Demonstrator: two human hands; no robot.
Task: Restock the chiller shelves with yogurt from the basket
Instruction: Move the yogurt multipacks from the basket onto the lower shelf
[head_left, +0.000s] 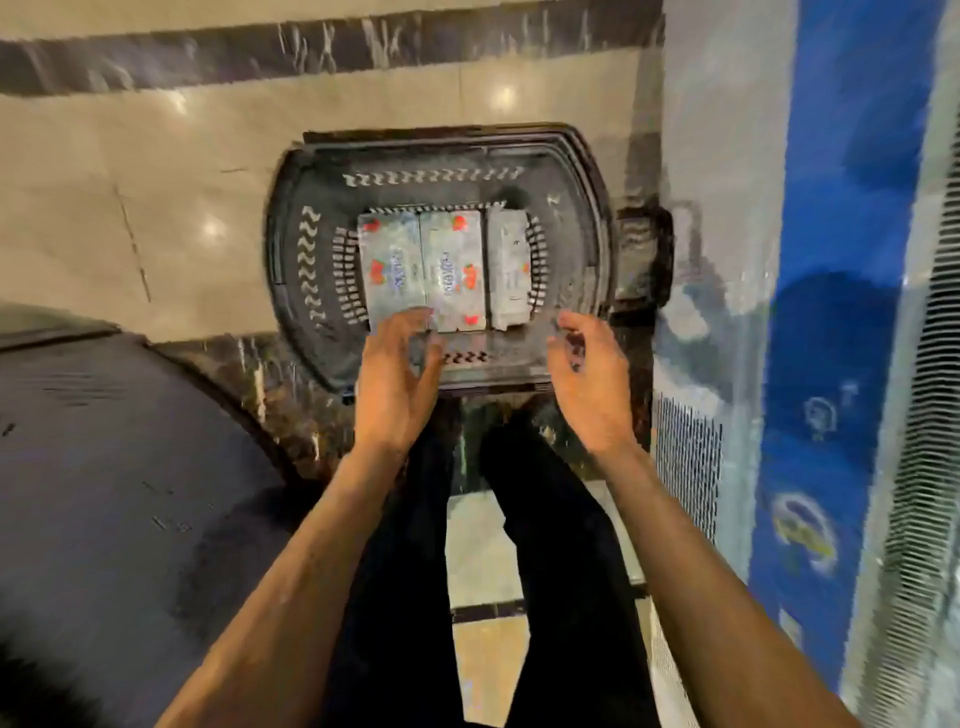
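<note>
Lying flat and side by side in the bottom of the black basket (311, 249), three yogurt packs (452, 270) are sitting at the centre of the frame. Their long axes are running up the picture, straight away from me, with their near ends pointing at my fingertips.

My left hand (397, 374) is hovering nearer. Its fingers (410, 322) are overlapping the near end of the left-hand pack (392, 273), though blur is keeping me from telling whether they are touching it. My right hand (589, 382) is hanging over the basket's near right rim, below and to the right of the right-hand pack (509, 267) and apart from it.

Both hands are gripping nothing, their fingers loosely bent and spread. My forearms are rising from the bottom edge of the frame.

By my reckoning the left-hand pack is the one to take first, pinched across its short width.

Around all this, the basket is standing on the tiled floor (156, 182), and the chiller (841, 260) is running down the right side of the frame.
</note>
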